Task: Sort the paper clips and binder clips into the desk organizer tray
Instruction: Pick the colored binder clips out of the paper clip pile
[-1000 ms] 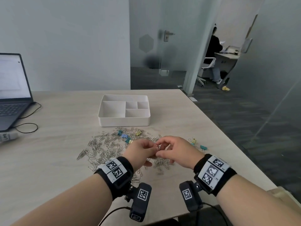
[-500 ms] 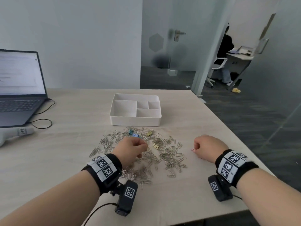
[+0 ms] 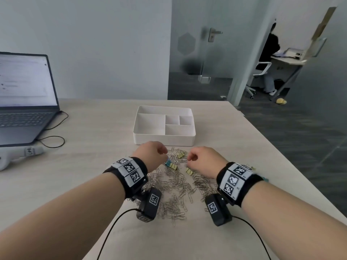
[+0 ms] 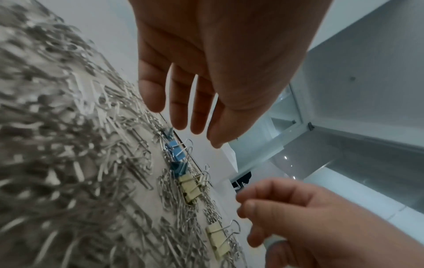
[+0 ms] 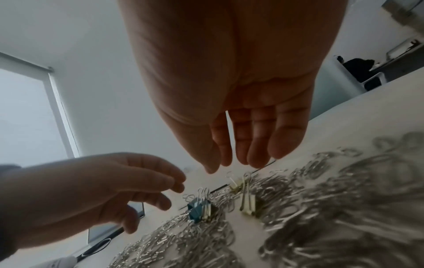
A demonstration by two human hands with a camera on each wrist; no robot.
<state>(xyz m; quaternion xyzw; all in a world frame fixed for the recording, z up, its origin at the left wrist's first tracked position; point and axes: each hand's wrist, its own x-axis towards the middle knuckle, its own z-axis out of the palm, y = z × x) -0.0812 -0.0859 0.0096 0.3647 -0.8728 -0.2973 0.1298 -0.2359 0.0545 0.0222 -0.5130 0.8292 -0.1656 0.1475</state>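
Note:
A white desk organizer tray (image 3: 163, 137) with several compartments, all bare, stands mid-table. In front of it lies a wide scatter of silver paper clips (image 3: 176, 184) (image 4: 69, 163) (image 5: 344, 208). Blue binder clips (image 3: 168, 163) (image 4: 175, 150) (image 5: 196, 210) and yellow binder clips (image 3: 180, 155) (image 4: 190, 188) (image 5: 247, 203) sit at its far edge. My left hand (image 3: 165, 154) (image 4: 190, 125) hovers just above the blue clips, fingers relaxed and holding nothing. My right hand (image 3: 188, 158) (image 5: 234, 163) hangs over the yellow clips, fingers loosely bent, nothing in it.
An open laptop (image 3: 24, 102) with a black cable (image 3: 50, 141) sits at the far left, a white device (image 3: 11, 156) beside it. A few more binder clips (image 3: 251, 167) lie past my right wrist near the table's right edge. A person sits behind the glass partition.
A second ago both hands pinched a clip together, then they drew apart. Now both have come forward and inward over the binder clips in front of the tray.

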